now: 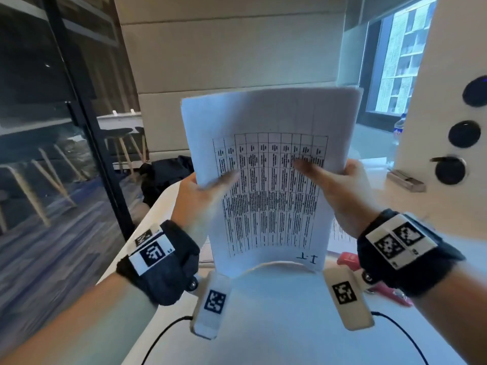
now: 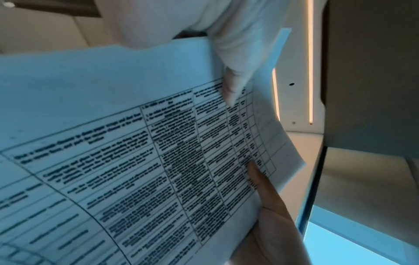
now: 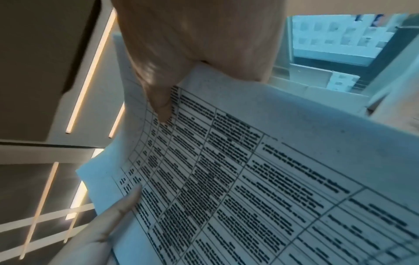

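Note:
I hold a thin stack of white paper (image 1: 268, 206) upright in front of me, above the table, its face printed with a dense table. My left hand (image 1: 208, 185) pinches its left edge, thumb on the front and fingers hidden behind. On the right edge, my right hand (image 1: 329, 177) grips the same way. The left wrist view shows the paper (image 2: 136, 161) with my left hand (image 2: 231, 80) at the top and my right hand (image 2: 267, 206) below. From the right wrist, the paper (image 3: 249, 179) runs between my right hand (image 3: 181, 44) and my left hand (image 3: 113, 215).
A white table (image 1: 263, 325) lies below the paper. On it are a red tool (image 1: 350, 259) under my right wrist, another printed sheet (image 1: 340, 233) and a grey object (image 1: 405, 180). A white panel with black round knobs (image 1: 463, 133) stands right. A glass wall (image 1: 66, 127) is left.

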### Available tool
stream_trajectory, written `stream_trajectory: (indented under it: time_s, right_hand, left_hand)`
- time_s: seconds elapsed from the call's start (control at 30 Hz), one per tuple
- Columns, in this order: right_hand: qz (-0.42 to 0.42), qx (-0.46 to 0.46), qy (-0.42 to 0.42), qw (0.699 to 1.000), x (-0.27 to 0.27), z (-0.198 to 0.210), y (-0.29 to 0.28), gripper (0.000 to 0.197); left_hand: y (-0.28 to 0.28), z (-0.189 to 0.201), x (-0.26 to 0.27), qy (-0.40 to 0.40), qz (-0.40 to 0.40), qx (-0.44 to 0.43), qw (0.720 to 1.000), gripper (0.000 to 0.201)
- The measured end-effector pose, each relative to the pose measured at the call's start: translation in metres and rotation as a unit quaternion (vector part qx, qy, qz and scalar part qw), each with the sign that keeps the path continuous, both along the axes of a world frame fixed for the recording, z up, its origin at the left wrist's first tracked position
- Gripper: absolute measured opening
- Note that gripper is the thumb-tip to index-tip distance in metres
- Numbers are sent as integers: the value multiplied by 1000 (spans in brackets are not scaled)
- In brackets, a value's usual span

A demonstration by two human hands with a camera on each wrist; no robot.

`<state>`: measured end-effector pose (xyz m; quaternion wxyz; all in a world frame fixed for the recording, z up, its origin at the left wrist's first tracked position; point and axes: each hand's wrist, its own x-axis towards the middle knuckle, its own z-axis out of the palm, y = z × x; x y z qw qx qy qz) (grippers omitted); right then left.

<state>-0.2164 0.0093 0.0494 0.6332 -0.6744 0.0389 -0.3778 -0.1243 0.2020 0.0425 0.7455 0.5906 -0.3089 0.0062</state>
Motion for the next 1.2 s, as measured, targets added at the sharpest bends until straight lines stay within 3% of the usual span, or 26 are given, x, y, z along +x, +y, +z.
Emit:
stream_trajectory:
  time_s: [0.13, 0.27, 0.37, 0.43, 0.47, 0.57, 0.63, 0.7, 0.73, 0.77, 0.9, 0.97, 1.07, 1.13, 1.2]
  right_hand:
    - [35, -23, 122, 992, -7, -43, -2, 44]
    - [32, -40, 235, 971, -4, -68, -12, 41]
    - [41, -151, 319, 935, -2, -68, -28, 42]
    - [59, -276, 364, 888, -9, -61, -37, 32]
    - [57, -347, 391, 851, -15, -58, -41, 37]
    - [-34, -553, 476, 682, -35, -51, -53, 57]
    - [-46, -607, 521, 598, -47, -55, -60, 45]
    - [-30, -609, 564, 557, -56, -65, -66, 26]
    - [-13, -598, 578, 555, -59, -69, -68, 23]
    - [-3, -583, 584, 564, -63, -71, -72, 22]
    - [4, -510, 552, 660, -72, -64, -88, 18]
    - [16, -428, 504, 750, -71, -56, -91, 18]
    - [-5, -245, 320, 915, -65, -30, -77, 11]
    - [-67, -182, 159, 968, -61, -6, -60, 4]
    - [-88, -146, 4, 985, -53, 23, -43, 18]
  left_hand:
    - [1, -40, -10, 34, -17, 77, 996, 23]
    - [-3, -65, -2, 75, -2, 91, 993, 17]
    - [-4, -66, 6, 40, 42, 113, 992, 30]
    - [-3, -62, 11, 35, 55, 129, 990, 33]
    - [-2, -59, 12, 36, 59, 142, 987, 29]
    - [3, -61, 16, 32, 64, 185, 980, 19]
    - [8, -64, 18, 42, 62, 187, 980, 6]
    - [10, -66, 15, 59, 59, 193, 978, 2]
    - [10, -66, 12, 65, 59, 196, 977, 3]
    - [10, -66, 9, 70, 63, 197, 976, 4]
    - [12, -66, 7, 68, 64, 205, 974, 9]
    - [13, -65, 8, 68, 72, 194, 976, 17]
    - [13, -64, 9, 79, 72, 165, 980, 34]
    - [12, -61, 5, 81, 64, 153, 983, 43]
    - [10, -59, 1, 64, 53, 146, 986, 48]
